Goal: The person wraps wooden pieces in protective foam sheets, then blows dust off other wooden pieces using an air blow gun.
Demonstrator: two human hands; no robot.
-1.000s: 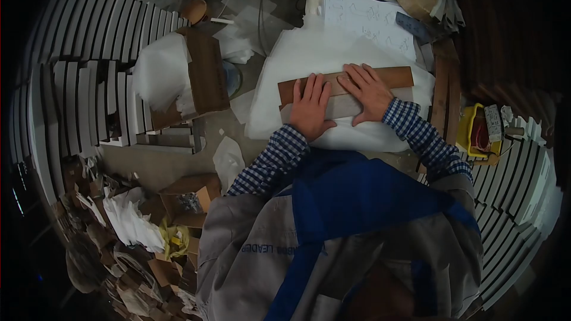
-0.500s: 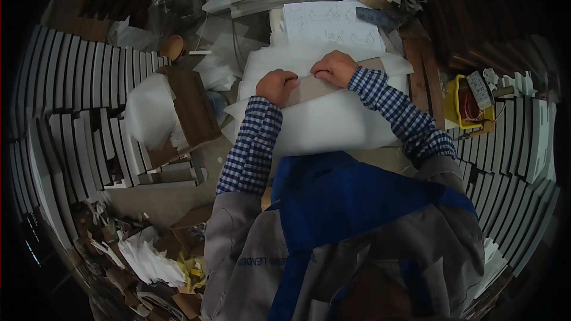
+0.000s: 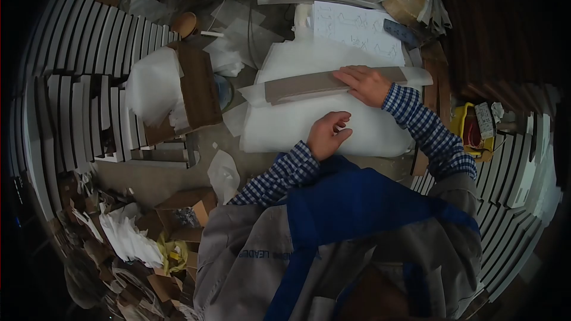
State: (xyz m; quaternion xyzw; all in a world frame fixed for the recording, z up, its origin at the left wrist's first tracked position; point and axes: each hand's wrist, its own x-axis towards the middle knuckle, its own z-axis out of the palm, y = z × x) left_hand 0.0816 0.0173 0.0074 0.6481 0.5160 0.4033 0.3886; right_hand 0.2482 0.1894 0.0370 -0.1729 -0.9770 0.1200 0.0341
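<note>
A long grey-brown flat strip (image 3: 306, 87), partly covered by thin translucent foam sheet, lies across a stack of white foam sheets (image 3: 285, 128). My right hand (image 3: 367, 84) rests on the strip toward its right end, its fingers stretched out and palm down. Nearer my body, my left hand (image 3: 325, 137) hovers over or lies at the front of the foam; I cannot tell whether it touches. Its fingers are loosely bent with the thumb apart, and nothing is between them.
Behind the foam lie a drawing sheet (image 3: 357, 27) and a dark blue object (image 3: 401, 32). A cardboard box (image 3: 196, 86) with white foam stands at left. Rows of grey-white panels (image 3: 77, 30) flank both sides. A yellow bin (image 3: 458, 120) sits at right, an open carton (image 3: 184, 217) at lower left.
My left hand has let go of the foam edge and drawn back toward my body. The right hand has flattened onto the strip, which now shows more of its length. The view has shifted.
</note>
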